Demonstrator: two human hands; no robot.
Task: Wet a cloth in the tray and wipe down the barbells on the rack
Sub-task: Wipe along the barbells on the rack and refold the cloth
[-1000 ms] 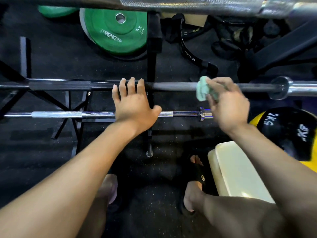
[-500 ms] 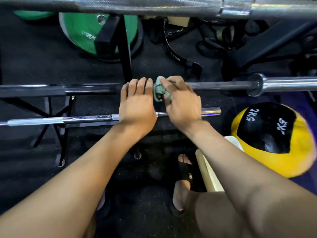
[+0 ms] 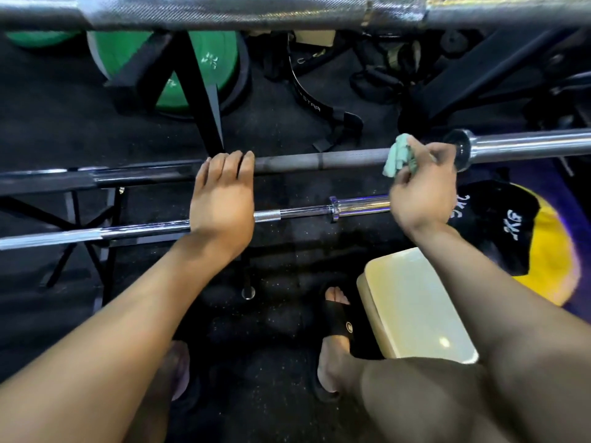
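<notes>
A dark barbell [image 3: 319, 161] lies across the rack at mid-height. My left hand [image 3: 222, 199] rests on it, fingers hooked over the shaft near the rack upright. My right hand [image 3: 422, 190] grips a pale green cloth [image 3: 398, 155] and presses it on the same bar, close to the collar [image 3: 460, 151] and chrome sleeve. A thinner chrome bar [image 3: 297, 214] sits lower on the rack, under both hands. A thick knurled bar [image 3: 224, 11] runs along the top of the view. A cream tray [image 3: 412, 302] stands on the floor by my right foot.
Green weight plates [image 3: 204, 68] lean at the back behind a black rack post [image 3: 201, 100]. A yellow and black medicine ball [image 3: 527, 238] lies at the right. Straps and a belt [image 3: 307, 97] clutter the black rubber floor behind the rack.
My right hand has slid the cloth rightward along the dark bar, from beside my left hand out toward the collar. My left hand stays on the bar.
</notes>
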